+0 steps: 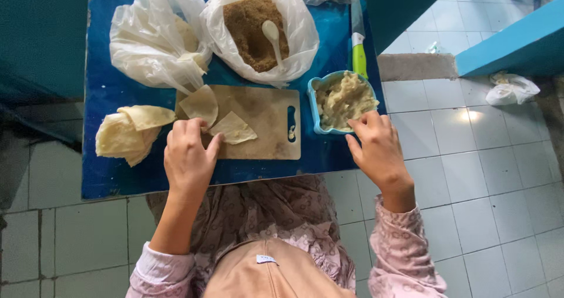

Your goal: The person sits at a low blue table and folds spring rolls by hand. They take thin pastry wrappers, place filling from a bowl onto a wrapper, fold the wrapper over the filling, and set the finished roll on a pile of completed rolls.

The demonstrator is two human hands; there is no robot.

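Two thin, pale triangular wrappers [233, 127] lay on our wooden cutting board [267, 142]. Our left hand [188, 157] pressed loose fingers on the board's near edge beside them; our right hand [379, 148] gripped the rim of the blue bowl [313, 107] of lumpy, cream-coloured mash.

Pale tiled floor [470, 157] (glossy, grey-grouted) under a blue table [117, 174], teal walls [41, 33] beside

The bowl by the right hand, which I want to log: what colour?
Light blue bowl, clearest in the head view.
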